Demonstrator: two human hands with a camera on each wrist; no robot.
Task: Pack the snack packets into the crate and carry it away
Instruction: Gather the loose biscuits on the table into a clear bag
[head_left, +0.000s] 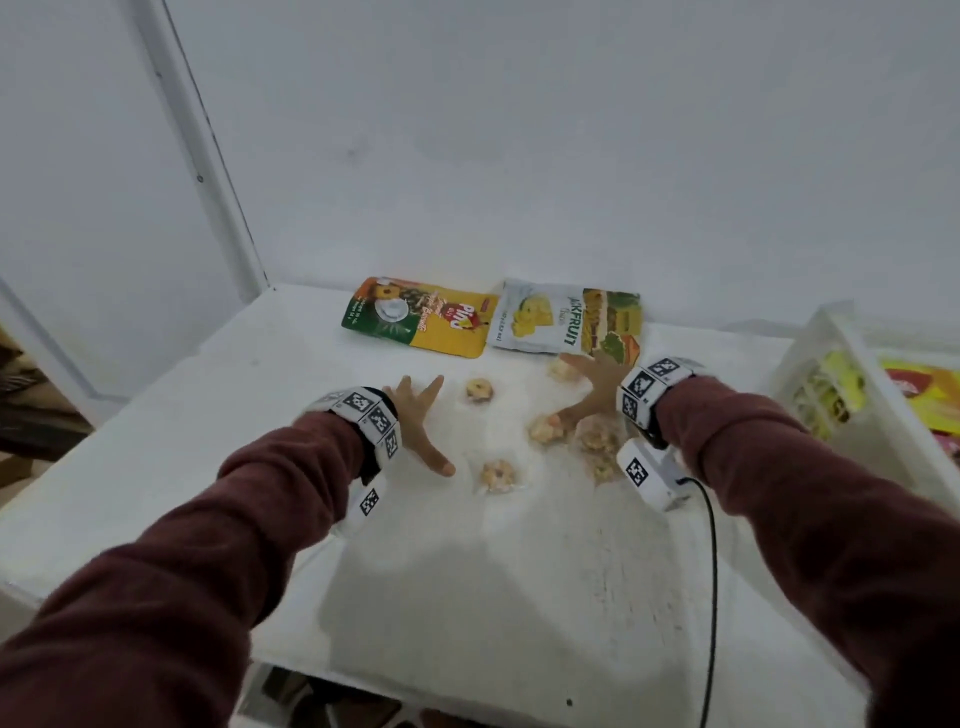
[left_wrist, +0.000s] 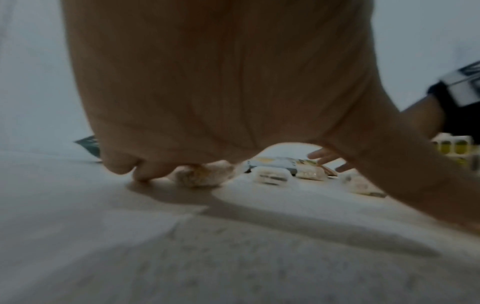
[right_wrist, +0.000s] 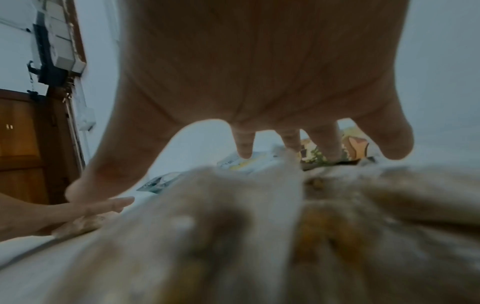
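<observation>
Several small clear-wrapped biscuit packets (head_left: 497, 475) lie scattered on the white table (head_left: 208, 395). My left hand (head_left: 421, 421) is spread open, fingers straight, just left of them, holding nothing. My right hand (head_left: 592, 387) is also spread open, hovering over the right-hand packets (head_left: 597, 441), fingertips near the far pouches. A green-and-yellow pouch (head_left: 421, 322) and a white jackfruit pouch (head_left: 540, 322) lie flat against the back wall, with a third pouch (head_left: 618, 325) beside them. The white crate (head_left: 852, 395) stands at the right and holds packets. In the right wrist view blurred packets (right_wrist: 285, 236) fill the foreground under the palm.
A white wall rises right behind the table. A black cable (head_left: 711, 571) runs from my right wrist toward the table's near edge. Dark furniture (head_left: 31, 405) stands off the table's left side. A wooden door (right_wrist: 23, 148) shows in the right wrist view.
</observation>
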